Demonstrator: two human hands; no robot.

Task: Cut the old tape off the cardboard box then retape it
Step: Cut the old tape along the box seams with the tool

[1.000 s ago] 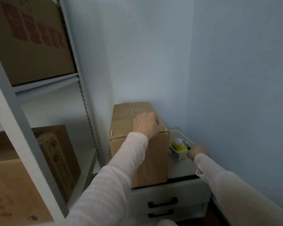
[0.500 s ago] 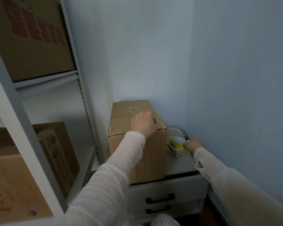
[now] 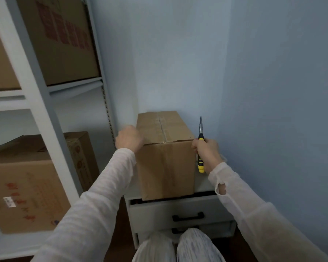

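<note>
On drawers [image 3: 178,208], brown taped box [image 3: 165,167], knife [image 3: 200,129] in hand [image 3: 206,154]

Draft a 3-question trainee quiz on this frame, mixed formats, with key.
1. True or false: old tape runs along the top seam of the cardboard box.
2. Which hand holds the knife? A) left B) right C) neither
3. Fill in: the knife's blade points ___.
Key: 1 true; 2 B, the right hand grips the yellow-and-black handle beside the box; 3 up.
</note>
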